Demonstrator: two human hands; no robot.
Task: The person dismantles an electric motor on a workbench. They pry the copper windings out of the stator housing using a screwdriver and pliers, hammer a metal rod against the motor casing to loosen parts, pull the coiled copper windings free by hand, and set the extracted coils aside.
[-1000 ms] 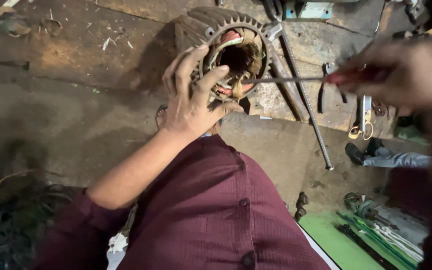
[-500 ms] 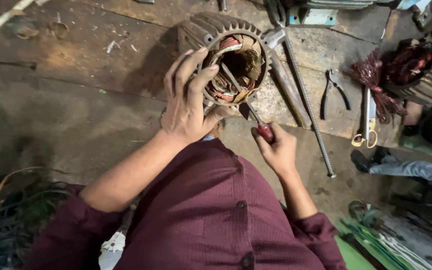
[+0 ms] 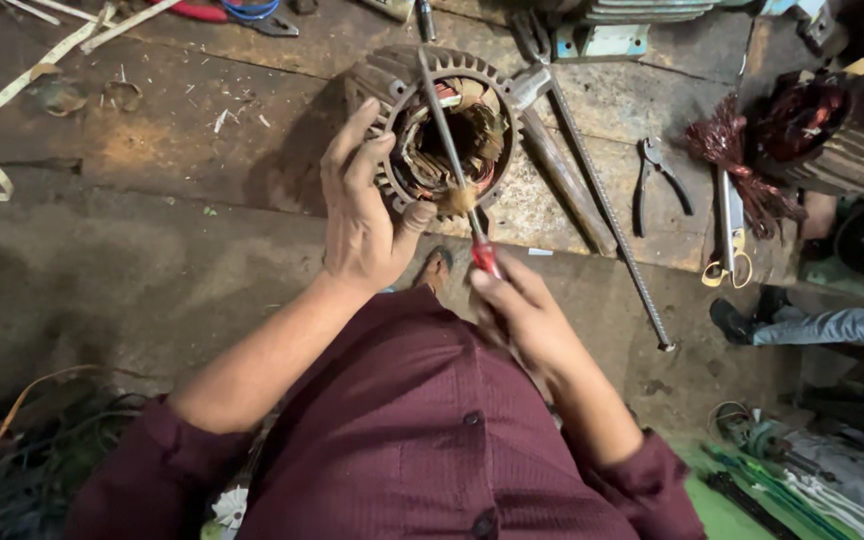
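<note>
Left hand point(image 3: 364, 215) palm down on rim of finned motor stator point(image 3: 449, 130), fingers spread, thumb pressed against lower edge. Right hand point(image 3: 520, 312) below, fingers clamped on red handle of screwdriver point(image 3: 449, 150); shaft angled up across stator bore and copper windings. Stator lies on worn table point(image 3: 202, 150), just ahead of maroon shirt point(image 3: 432, 440). Right of it: threaded rod point(image 3: 607, 215), pliers point(image 3: 657, 175), scissors point(image 3: 727, 235), loose copper wire bundle point(image 3: 727, 145).

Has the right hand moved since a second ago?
Yes. The right hand came in from the far right, down to just below the ribbed motor housing, now gripping a red-handled screwdriver whose shaft lies across the housing's opening.
</note>
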